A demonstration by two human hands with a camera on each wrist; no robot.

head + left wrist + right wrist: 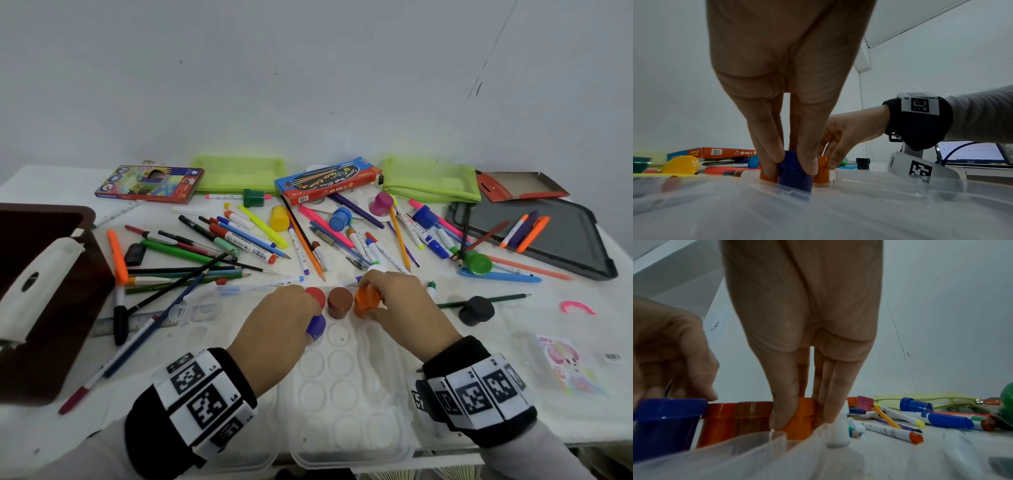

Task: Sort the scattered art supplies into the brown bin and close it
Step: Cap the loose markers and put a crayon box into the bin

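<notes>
A dark blue pot (317,325), red pot (317,296), brown pot (339,301) and orange pot (365,301) sit in a clear tray (342,394); at nine o'clock, a dark brown bin (41,342); wristbands (202,394) checkered black-and-white.

Laptop (972,153) beyond the white table (565,404)

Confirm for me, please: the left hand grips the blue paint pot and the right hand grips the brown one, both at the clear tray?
Not quite: the right hand grips the orange paint pot, not the brown one, as the right wrist view shows. The left hand does grip the blue paint pot at the clear tray.
</notes>
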